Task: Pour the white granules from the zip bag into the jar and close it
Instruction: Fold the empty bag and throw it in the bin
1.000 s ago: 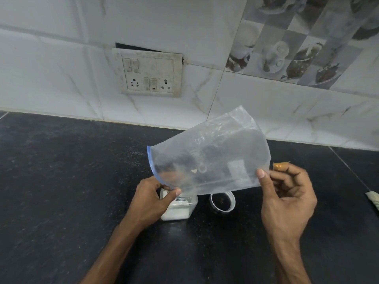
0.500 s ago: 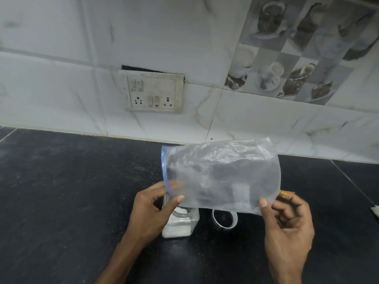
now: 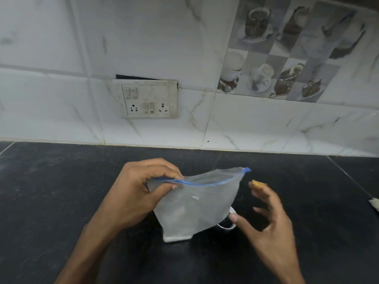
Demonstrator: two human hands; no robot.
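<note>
Zip bag (image 3: 196, 210) hangs directly above the jar (image 3: 177, 238), mouth side up, its clear, limp body draped in front of the jar so that only the jar's white base shows below the bag's lower edge. The blue zip strip (image 3: 205, 183) runs along the top of the bag, sagging in the middle and rising to a free corner up and to the right of the jar.

My left hand (image 3: 139, 193) is above and left of the jar. Its thumb and curled fingers pinch the left end of the zip strip, and that pinch carries the whole bag.

My right hand (image 3: 272, 228) is to the right of the jar with its fingers spread and relaxed, closed on no part of the bag. Its thumb tip is just beside the bag's lower right corner; I cannot tell whether it touches. A small orange thing (image 3: 257, 183) shows at the tip of its uppermost finger.

Just right of the jar, the round lid (image 3: 225, 227) lies on the black countertop (image 3: 61, 191), partly hidden by the bag's corner. Far right of the jar, at the frame's edge, lies a pale scrap (image 3: 374, 206). Behind the jar, on the white tiled wall, sits a switchboard (image 3: 148, 99).
</note>
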